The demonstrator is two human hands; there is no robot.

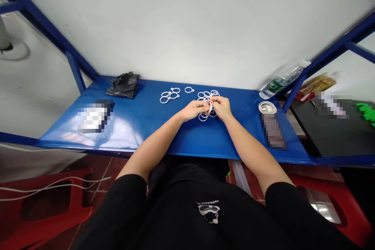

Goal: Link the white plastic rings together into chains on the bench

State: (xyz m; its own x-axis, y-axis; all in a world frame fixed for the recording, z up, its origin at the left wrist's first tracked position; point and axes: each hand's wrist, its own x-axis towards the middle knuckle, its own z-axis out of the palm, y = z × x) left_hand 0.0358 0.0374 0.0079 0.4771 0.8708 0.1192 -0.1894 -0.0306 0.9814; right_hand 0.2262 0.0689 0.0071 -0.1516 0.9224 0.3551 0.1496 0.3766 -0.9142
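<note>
Between my two hands is a white curtain ring [211, 107], seen nearly edge-on. My left hand [194, 110] pinches it from the left with thumb and forefinger. From the right, the fingers of my right hand [221, 108] are closed on the same ring, and the two hands almost meet. Behind and below them lies a pile of white curtain rings [207, 94], partly covered by my fingers. Farther left, a small group of similar rings [165, 100] lies flat, each with a little eyelet. One single ring [189, 90] rests between the group and the pile.
The blue table [152, 121] meets a pale wall. A crumpled black plastic bag [124, 85] and a blurred-out item [95, 116] lie at left. At right are a leaning water bottle [277, 85], a coiled white cable [267, 108] and a blurred dark object [274, 132].
</note>
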